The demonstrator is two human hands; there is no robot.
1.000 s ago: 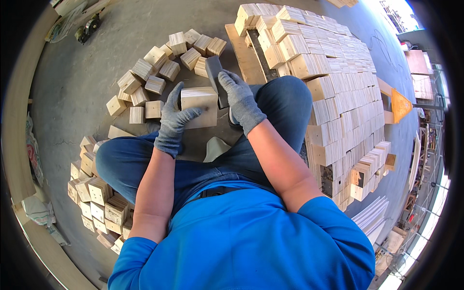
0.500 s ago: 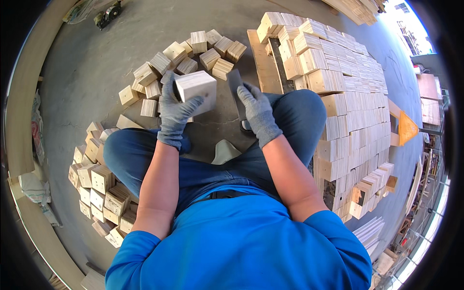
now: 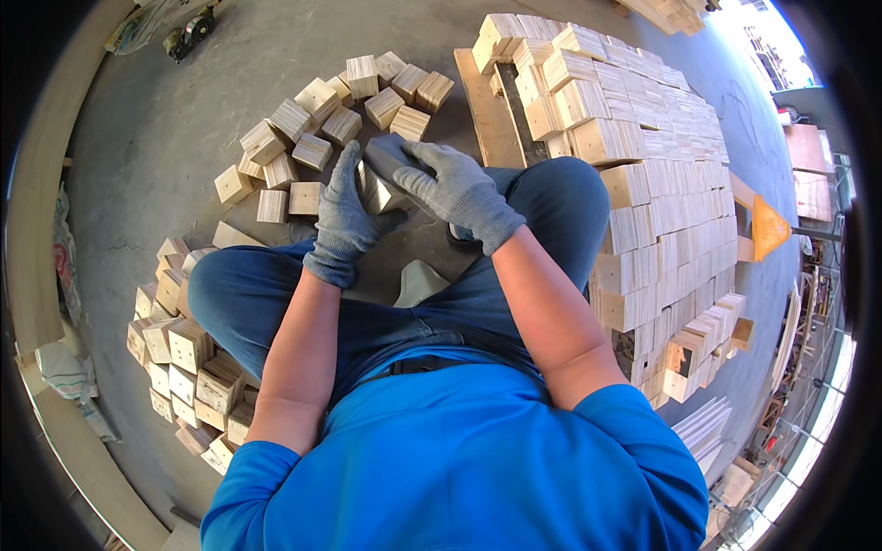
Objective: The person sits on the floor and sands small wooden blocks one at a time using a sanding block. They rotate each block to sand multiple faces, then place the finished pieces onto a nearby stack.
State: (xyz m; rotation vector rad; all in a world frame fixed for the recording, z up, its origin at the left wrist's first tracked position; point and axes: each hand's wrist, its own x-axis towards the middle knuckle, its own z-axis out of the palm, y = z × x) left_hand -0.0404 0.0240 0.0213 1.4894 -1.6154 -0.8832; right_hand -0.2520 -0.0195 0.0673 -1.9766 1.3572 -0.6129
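Between my knees, my left hand (image 3: 344,220) in a grey glove grips a wooden block (image 3: 375,193), largely hidden behind the hands. My right hand (image 3: 457,190), gloved the same way, is closed on a dark grey, flat sanding block (image 3: 390,156). The sanding block lies over the top of the wooden block and seems to touch it. Just beyond my hands, several loose wooden blocks (image 3: 291,119) with striped layered sides lie in a curved group on the floor.
To my right rises a big stack of wooden blocks (image 3: 666,202) on a pallet (image 3: 491,110). Another pile of blocks (image 3: 191,344) stands by my left knee. Past the stack is a yellow-orange triangular part (image 3: 770,230). A dark power tool (image 3: 188,37) lies at the far left.
My right hand has moved left and brought the sanding block onto the wooden block. The wooden block has turned and sits lower between my hands. The view has shifted slightly.
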